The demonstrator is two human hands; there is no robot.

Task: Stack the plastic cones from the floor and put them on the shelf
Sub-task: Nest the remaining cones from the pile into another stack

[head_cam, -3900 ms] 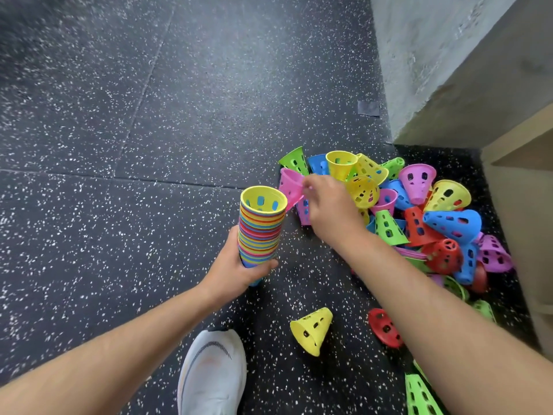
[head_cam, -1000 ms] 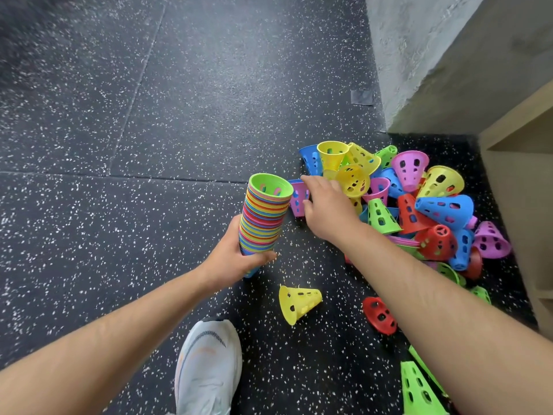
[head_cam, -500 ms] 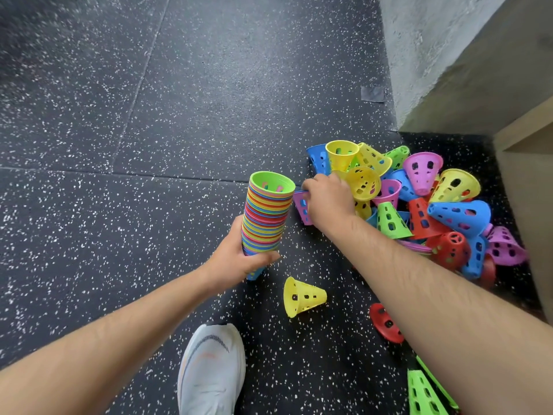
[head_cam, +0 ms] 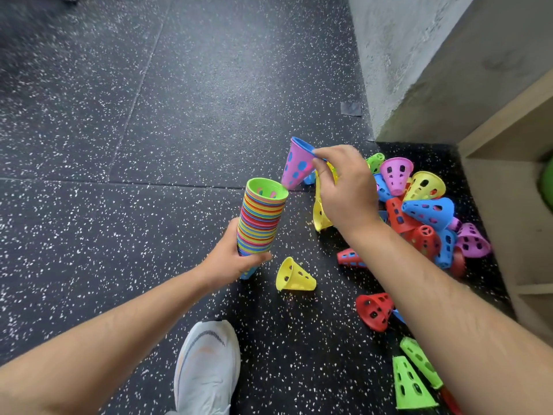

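Note:
My left hand (head_cam: pixel 232 259) grips the lower part of a tall stack of coloured cones (head_cam: pixel 259 223), open end up, a green cone on top. My right hand (head_cam: pixel 344 187) pinches the rim of a purple cone (head_cam: pixel 296 167) with a blue cone nested inside it. Its narrow tip touches the stack's right rim. A pile of loose cones (head_cam: pixel 419 211) in several colours lies on the floor to the right, partly hidden by my right arm. The wooden shelf (head_cam: pixel 508 127) stands at the right edge.
Single cones lie apart from the pile: a yellow cone (head_cam: pixel 294 275), a red cone (head_cam: pixel 374 310) and two green cones (head_cam: pixel 410 381). My white shoe (head_cam: pixel 206 369) is at the bottom. A grey concrete wall (head_cam: pixel 404 55) rises behind the pile. Dark speckled floor (head_cam: pixel 119 145) spreads to the left.
My right hand has lifted the purple cone out of the pile and carried it left and up to the stack's top. The left hand still holds the stack.

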